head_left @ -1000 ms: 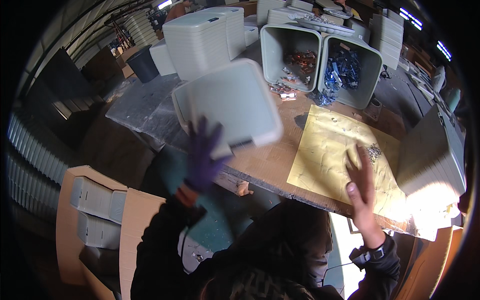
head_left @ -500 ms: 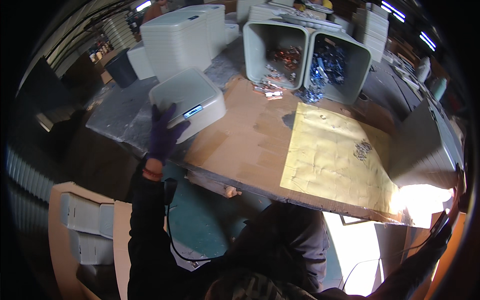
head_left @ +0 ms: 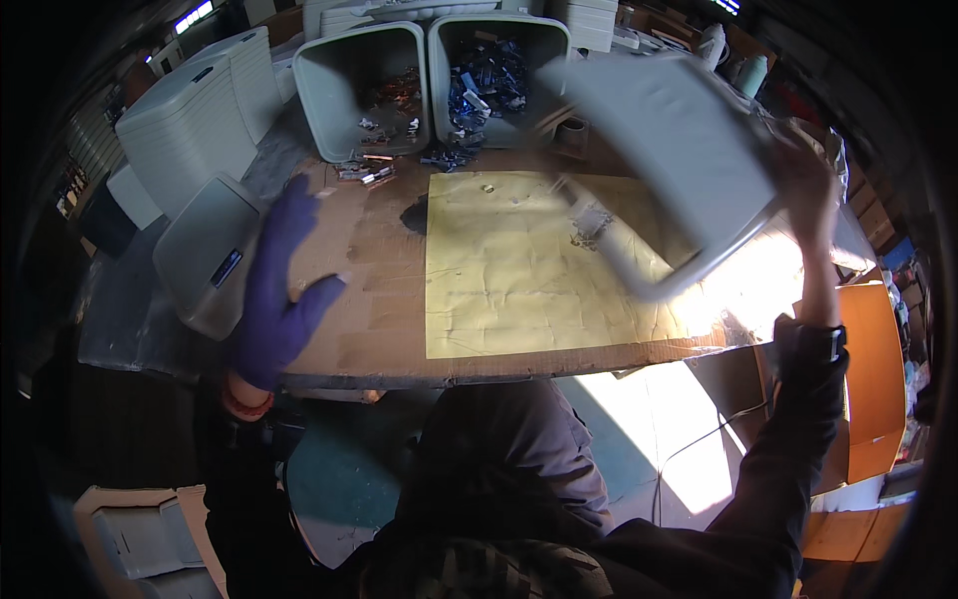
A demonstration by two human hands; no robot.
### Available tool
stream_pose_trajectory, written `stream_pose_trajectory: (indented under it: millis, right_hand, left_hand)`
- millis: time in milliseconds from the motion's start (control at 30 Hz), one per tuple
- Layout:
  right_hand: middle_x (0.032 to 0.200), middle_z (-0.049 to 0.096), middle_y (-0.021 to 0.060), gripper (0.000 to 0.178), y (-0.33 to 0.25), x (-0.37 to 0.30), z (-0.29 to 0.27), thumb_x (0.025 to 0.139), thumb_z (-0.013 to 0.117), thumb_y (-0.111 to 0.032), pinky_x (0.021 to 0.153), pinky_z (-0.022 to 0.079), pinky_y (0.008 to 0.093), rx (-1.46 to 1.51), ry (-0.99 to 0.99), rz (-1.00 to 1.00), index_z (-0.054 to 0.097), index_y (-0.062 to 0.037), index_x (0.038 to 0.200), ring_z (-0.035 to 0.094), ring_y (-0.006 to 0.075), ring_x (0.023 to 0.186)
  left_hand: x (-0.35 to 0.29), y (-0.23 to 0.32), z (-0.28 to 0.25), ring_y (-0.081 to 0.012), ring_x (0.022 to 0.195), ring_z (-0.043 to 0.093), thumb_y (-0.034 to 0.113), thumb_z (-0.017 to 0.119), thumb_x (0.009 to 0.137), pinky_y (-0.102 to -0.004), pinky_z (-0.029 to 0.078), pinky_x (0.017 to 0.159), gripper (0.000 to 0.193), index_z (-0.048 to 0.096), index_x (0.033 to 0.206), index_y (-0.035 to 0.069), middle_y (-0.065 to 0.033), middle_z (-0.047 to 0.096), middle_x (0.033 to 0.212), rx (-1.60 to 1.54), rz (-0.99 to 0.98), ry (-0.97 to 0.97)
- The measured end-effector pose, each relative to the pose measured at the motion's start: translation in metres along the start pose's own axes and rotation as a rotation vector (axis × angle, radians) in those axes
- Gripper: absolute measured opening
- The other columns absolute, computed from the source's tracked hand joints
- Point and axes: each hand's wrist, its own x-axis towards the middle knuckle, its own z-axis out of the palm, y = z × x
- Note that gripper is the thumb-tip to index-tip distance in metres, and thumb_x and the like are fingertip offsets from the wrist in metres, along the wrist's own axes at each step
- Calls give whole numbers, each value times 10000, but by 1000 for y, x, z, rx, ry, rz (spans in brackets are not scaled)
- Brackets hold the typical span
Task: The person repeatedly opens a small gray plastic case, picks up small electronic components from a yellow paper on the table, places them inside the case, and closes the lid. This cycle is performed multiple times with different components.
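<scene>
My right hand (head_left: 810,190), blurred by motion, grips a light grey plastic bin (head_left: 664,150) by its right side. The bin is tilted in the air above the yellow sheet (head_left: 529,290), with its rim toward me. My left hand (head_left: 279,299), in a purple glove, is open with the thumb spread away from the fingers. Beside it, a second grey bin (head_left: 200,240) bearing a small dark-blue label (head_left: 228,267) rests on the left of the table. A little pile of small metal pieces (head_left: 589,222) lies on the sheet, partly blurred.
Two grey bins lie on their sides at the back, one with copper-coloured pieces (head_left: 394,95), the other with blue pieces (head_left: 489,85). Stacked bins (head_left: 200,115) stand at the back left. Cardboard (head_left: 349,309) covers part of the table. A cardboard box (head_left: 140,539) sits lower left.
The right hand has brought the grey bin leftward from the right edge over the yellow sheet. My left hand has come off the labelled bin. The view has turned right.
</scene>
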Motion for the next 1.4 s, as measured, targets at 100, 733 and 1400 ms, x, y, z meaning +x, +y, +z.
stream_pose_trajectory:
  millis: [100,733,1400]
  right_hand:
    - [1181,733,132,319,-120,-24,59,950,688,-2,930,565,305,669,-393,43,669,11,1268,695,156,1042]
    - [893,732,139,272,-81,-34,233,721,806,-169,785,552,383,341,-928,84,718,-17,929,713,286,858]
    - [827,737,104,72,-215,-18,202,872,679,35,734,584,304,937,-973,96,711,32,936,729,181,790]
  left_hand:
    - [11,3,28,-316,1489,332,79,766,873,-434,332,1187,1017,92,1634,28,-196,192,1670,-225,115,-300]
    - [19,-70,88,-152,687,667,202,708,976,-299,502,647,243,710,1036,-34,-122,727,804,-11,-271,206]
    - [10,-78,82,-240,904,698,231,732,947,-343,535,802,319,658,1131,-19,-154,716,1009,-117,-179,104]
